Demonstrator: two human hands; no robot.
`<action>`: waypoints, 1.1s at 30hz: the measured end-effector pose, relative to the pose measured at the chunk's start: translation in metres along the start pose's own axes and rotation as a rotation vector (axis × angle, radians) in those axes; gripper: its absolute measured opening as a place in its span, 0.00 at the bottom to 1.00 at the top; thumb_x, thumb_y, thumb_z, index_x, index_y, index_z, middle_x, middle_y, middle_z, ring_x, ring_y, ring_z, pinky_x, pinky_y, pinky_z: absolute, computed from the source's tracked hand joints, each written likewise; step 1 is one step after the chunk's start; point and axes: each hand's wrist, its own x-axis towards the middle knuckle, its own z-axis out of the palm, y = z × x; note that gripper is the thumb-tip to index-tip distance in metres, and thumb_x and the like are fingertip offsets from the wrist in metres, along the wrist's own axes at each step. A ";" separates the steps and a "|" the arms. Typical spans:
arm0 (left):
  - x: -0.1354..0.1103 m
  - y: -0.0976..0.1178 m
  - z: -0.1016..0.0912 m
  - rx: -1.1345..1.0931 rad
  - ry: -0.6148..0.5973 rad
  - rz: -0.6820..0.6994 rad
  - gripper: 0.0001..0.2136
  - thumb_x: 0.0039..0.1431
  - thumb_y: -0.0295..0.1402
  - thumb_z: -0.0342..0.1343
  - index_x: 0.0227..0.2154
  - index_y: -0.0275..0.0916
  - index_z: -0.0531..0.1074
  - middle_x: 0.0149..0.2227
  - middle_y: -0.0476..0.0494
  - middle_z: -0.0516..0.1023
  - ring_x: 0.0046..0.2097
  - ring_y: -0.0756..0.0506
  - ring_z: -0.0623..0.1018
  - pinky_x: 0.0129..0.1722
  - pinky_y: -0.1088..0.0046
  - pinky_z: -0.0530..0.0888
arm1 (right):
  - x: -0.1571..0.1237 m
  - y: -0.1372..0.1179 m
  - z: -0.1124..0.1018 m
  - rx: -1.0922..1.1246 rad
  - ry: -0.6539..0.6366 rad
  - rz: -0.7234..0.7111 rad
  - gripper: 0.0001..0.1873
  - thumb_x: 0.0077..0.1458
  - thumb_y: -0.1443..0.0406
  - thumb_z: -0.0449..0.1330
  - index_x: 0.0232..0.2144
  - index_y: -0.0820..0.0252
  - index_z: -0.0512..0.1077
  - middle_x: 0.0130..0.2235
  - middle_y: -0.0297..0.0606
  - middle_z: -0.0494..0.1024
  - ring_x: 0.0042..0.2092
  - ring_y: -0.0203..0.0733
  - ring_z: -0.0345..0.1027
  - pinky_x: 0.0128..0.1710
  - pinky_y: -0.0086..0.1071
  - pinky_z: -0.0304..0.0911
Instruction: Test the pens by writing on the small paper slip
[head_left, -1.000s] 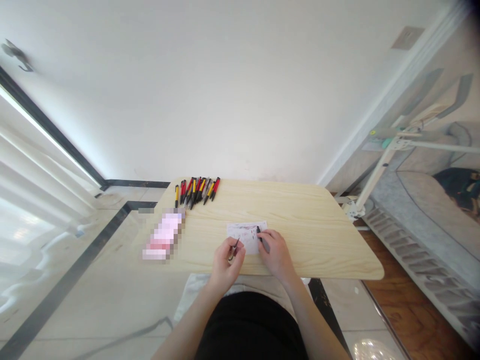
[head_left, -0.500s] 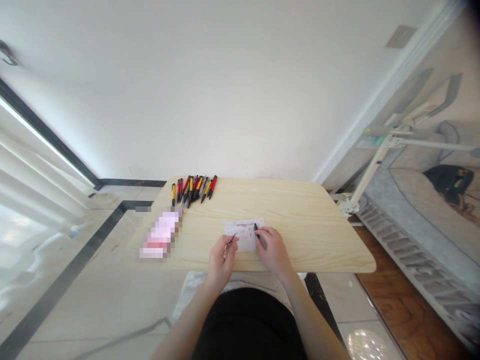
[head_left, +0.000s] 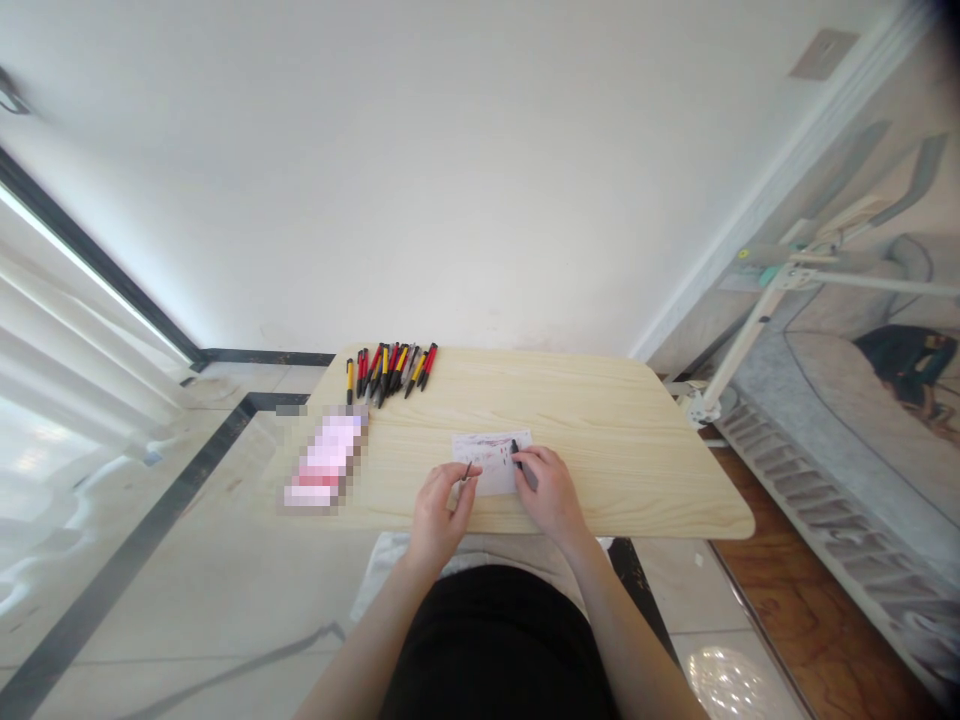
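Observation:
A small white sheet of paper (head_left: 491, 482) with dark and reddish scribbles lies near the front edge of the table. At its left side, my left hand (head_left: 441, 508) pinches a thin, dark, stick-like piece (head_left: 468, 469) between thumb and fingertips; its exact kind is too small to make out. My right hand (head_left: 551, 492) is closed round a black pen part (head_left: 515, 450) over the paper's right side, its upper end showing above my fingers. The rest of that part is hidden by the hand. Both hands sit low, close to the tabletop.
Several red, yellow, grey and black pens (head_left: 386, 372) lie in a loose pile at the table's back left. A blurred-out pink and white phone-like object (head_left: 326, 462) rests at the left edge. The pale wooden table (head_left: 622, 440) stands against a white wall.
The view has shifted slightly. My left hand has tilted a little, with the thin piece still pinched. My right hand keeps hold of the black pen part.

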 end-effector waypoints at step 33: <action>0.003 -0.013 0.005 0.075 -0.091 -0.029 0.06 0.52 0.31 0.55 0.33 0.40 0.74 0.37 0.42 0.77 0.41 0.44 0.75 0.43 0.69 0.69 | 0.002 0.001 0.000 0.041 0.010 -0.003 0.12 0.49 0.71 0.52 0.37 0.58 0.71 0.39 0.41 0.72 0.42 0.44 0.63 0.44 0.38 0.59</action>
